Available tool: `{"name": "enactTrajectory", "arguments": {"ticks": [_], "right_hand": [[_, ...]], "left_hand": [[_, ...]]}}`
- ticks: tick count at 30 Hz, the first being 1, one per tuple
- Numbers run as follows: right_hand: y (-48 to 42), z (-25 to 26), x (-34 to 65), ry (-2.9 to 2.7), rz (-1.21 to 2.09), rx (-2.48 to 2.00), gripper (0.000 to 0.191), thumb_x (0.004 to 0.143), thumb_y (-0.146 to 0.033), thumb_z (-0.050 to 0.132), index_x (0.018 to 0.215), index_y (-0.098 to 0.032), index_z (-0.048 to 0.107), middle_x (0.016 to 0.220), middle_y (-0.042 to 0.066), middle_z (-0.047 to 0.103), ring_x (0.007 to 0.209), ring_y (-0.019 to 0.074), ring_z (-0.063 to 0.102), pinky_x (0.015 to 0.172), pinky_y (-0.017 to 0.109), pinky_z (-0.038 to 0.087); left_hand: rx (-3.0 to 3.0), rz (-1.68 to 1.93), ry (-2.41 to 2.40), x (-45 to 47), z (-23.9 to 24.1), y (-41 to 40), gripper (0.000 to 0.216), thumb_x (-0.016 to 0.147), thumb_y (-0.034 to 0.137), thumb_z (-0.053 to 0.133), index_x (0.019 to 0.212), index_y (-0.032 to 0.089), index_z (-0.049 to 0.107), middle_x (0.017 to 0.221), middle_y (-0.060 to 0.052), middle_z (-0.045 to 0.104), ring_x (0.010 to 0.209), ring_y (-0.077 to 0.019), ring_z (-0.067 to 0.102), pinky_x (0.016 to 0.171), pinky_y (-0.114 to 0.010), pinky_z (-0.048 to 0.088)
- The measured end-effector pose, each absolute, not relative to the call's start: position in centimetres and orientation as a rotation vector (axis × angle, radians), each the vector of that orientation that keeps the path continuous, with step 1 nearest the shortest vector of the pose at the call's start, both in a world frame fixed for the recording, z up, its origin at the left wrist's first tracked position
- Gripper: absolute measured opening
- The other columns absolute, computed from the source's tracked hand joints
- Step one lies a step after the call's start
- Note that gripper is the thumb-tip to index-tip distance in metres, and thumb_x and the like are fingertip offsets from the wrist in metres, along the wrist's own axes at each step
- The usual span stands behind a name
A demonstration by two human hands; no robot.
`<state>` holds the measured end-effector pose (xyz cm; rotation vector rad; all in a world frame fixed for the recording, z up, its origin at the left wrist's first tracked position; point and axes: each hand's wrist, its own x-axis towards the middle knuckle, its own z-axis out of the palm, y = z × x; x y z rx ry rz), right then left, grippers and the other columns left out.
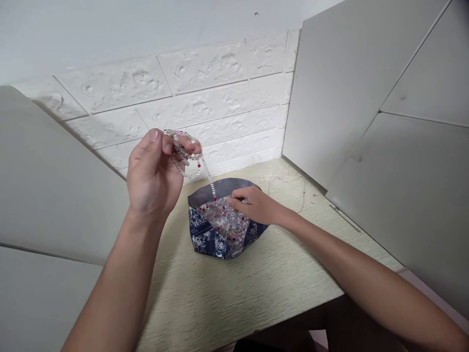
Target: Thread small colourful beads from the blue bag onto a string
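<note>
My left hand is raised above the table, its fingers closed on a looped strand of beads in clear, white, pink and red. One end of the strand hangs down to a dark blue patterned bag, whose front shows a pale floral print. Loose small beads fill the opening of the bag. Over its right side reaches my right hand, thumb and forefinger pinched together at the beads. Whatever is between those fingertips is too small to make out.
The bag stands on a pale wood-grain table. A thin loose thread curls on the table behind my right wrist. White brick-pattern wall rises behind, with grey panels on the right and another grey panel on the left.
</note>
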<state>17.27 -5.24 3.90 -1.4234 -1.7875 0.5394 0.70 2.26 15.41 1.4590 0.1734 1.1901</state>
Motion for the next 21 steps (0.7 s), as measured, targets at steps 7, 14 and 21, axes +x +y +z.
{"name": "enactTrajectory", "arguments": {"ticks": [7, 14, 21], "right_hand": [[-5.4, 3.6, 17.3, -1.807, 0.525, -1.739, 0.044, 0.083, -0.052, 0.054, 0.11, -0.018, 0.051, 0.062, -0.001, 0.054, 0.055, 0.0146, 0.048, 0.054, 0.027, 0.027], [-4.9, 2.7, 16.7, -1.893, 0.218, -1.821, 0.06, 0.082, -0.064, 0.05, 0.116, -0.015, 0.051, 0.093, 0.013, 0.062, 0.083, 0.0275, 0.059, 0.064, 0.036, 0.042], [-5.0, 3.1, 16.4, -1.767, 0.278, -1.417, 0.043, 0.084, -0.053, 0.056, 0.112, -0.021, 0.053, 0.118, 0.01, 0.056, 0.106, 0.0242, 0.054, 0.084, 0.039, 0.045]], "left_hand": [[1.454, 1.235, -0.05, 0.9, 15.6, 1.8, 0.036, 0.095, 0.024, 0.043, 0.061, 0.019, 0.054, 0.07, -0.001, 0.062, 0.071, -0.0133, 0.059, 0.101, -0.037, 0.044], [1.493, 1.193, -0.083, 1.2, 15.8, 0.7, 0.035, 0.093, 0.027, 0.048, 0.059, 0.021, 0.052, 0.068, -0.001, 0.061, 0.067, -0.0146, 0.06, 0.105, -0.044, 0.043], [1.567, 0.995, -0.104, 1.3, 15.6, -0.6, 0.032, 0.092, 0.029, 0.052, 0.062, 0.019, 0.051, 0.067, -0.002, 0.059, 0.072, -0.016, 0.063, 0.094, -0.04, 0.05]]}}
